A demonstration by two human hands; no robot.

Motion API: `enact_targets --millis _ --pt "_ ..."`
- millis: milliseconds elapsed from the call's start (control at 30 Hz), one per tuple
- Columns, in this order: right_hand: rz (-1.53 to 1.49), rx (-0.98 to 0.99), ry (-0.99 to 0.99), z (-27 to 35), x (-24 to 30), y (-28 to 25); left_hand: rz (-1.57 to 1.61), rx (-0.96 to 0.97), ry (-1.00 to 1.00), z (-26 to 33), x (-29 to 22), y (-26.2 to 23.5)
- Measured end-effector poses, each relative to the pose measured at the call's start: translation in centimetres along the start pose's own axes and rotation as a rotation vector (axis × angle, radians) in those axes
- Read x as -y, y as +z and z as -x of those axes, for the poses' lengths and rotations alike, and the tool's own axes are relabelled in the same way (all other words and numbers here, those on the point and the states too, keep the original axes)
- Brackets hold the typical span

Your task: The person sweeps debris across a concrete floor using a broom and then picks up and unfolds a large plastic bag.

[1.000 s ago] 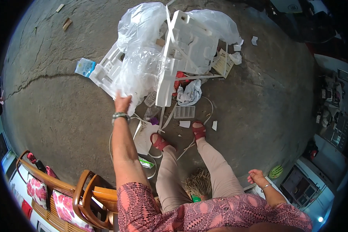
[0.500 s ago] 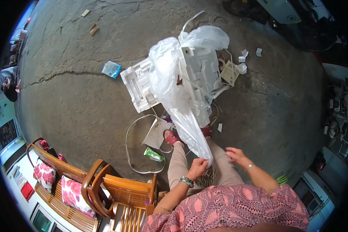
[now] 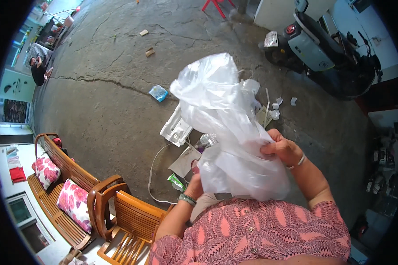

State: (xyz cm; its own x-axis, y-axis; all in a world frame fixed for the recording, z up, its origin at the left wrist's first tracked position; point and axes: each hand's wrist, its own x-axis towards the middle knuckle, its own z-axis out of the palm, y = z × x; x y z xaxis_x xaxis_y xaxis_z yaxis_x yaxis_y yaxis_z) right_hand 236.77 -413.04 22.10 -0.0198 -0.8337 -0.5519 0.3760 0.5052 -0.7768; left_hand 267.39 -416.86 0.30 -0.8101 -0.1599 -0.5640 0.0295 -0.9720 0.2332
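A large white translucent plastic bag (image 3: 227, 119) hangs raised and bunched in front of my body. My right hand (image 3: 282, 149) pinches its right side, fingers closed on the film. At the bag's lower left edge, my left hand (image 3: 194, 183) is closed on the plastic with the thumb up; its fingertips are partly hidden. Beneath the bag, a white foam packing piece (image 3: 177, 127) shows on the concrete floor, most of the foam being covered. Left of it lies a blue and white packet (image 3: 158, 93).
A flat cardboard piece (image 3: 185, 161), a green packet (image 3: 176, 182) and a looped white strap (image 3: 152, 170) lie near my feet. White scraps (image 3: 277, 105) are scattered right. A wooden chair (image 3: 137, 212) and bench (image 3: 66, 176) stand left, a scooter (image 3: 314, 48) far right. A person (image 3: 39, 70) sits far left.
The bag has been lifted off the foam and drawn up toward me. My right hand, empty before, now grips it, and my left hand has moved left. The view has tilted up.
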Motion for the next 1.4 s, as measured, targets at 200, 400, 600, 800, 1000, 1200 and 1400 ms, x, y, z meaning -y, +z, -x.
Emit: enact_targets --millis 200,400,600,800,1000,1200,1400 --pt "0.413 0.359 -0.175 9.8 -0.8 -3.7 -0.021 0.020 0.437 -8.2 -6.4 5.3" --pt "0.431 -0.132 -0.108 15.1 -7.3 -8.7 0.207 0.658 0.395 -14.9 -16.0 11.5" --pt "-0.178 -0.764 -0.352 16.4 -11.4 -17.4 -0.155 0.170 0.825 -3.3 -21.6 21.8" --pt "-0.382 -0.943 -0.254 13.9 -16.8 -26.6 -0.255 -0.043 1.050 4.2 -26.0 23.6" --pt "-0.369 -1.159 -0.287 12.5 -15.1 -26.7 -0.345 -0.193 1.267 12.4 -30.0 20.8" --pt "-0.321 -0.987 -0.825 10.1 -7.0 -22.9 -0.965 -0.814 1.306 12.6 -26.4 16.7" --pt "0.785 -0.915 -0.411 10.6 -2.6 -20.1 -0.930 -0.988 0.731 15.7 -22.0 6.1"
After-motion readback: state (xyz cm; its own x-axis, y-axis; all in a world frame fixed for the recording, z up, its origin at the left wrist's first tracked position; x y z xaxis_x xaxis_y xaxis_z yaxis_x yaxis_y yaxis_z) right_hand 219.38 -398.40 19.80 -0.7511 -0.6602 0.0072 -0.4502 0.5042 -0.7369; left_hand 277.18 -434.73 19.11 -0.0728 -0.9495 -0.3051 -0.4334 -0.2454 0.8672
